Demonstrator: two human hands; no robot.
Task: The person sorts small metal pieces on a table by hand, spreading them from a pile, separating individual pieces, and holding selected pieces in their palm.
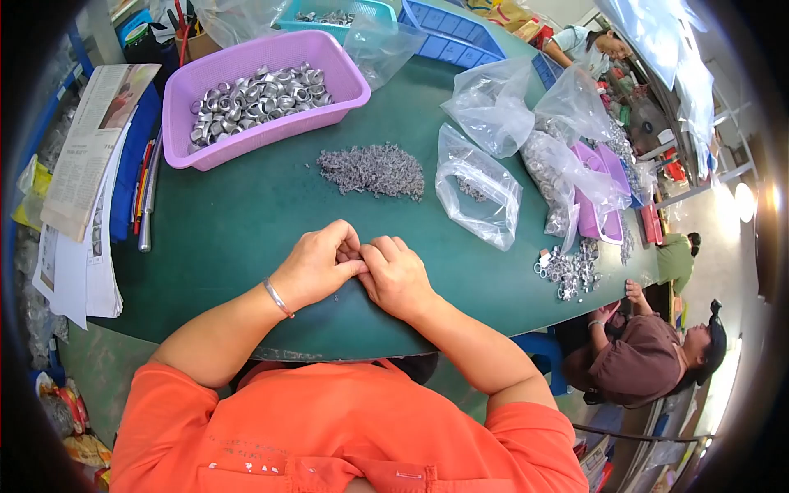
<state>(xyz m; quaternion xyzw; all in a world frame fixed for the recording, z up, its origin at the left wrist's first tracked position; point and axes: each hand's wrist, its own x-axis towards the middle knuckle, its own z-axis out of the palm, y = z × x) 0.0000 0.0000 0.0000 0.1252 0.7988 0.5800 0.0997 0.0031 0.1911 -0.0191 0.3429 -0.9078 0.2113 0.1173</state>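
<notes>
My left hand point(319, 264) and my right hand point(396, 273) meet over the near part of the green table point(230, 279). Both are closed, fingertips pinched together; whatever they hold is too small or hidden to make out. Just beyond them lies a heap of small grey pieces point(371, 171). Farther left stands a purple basket point(222, 158) holding many silver metal rings point(259, 100). An open clear plastic bag point(493, 215) with some small grey pieces inside rests to the right of the heap.
Filled plastic bags point(546, 168) and another purple basket point(610, 230) crowd the right side, near loose metal parts point(569, 269). Papers point(90, 156) and pens point(146, 197) line the left edge. A blue tray point(452, 37) stands at the back. A co-worker point(645, 357) sits at right.
</notes>
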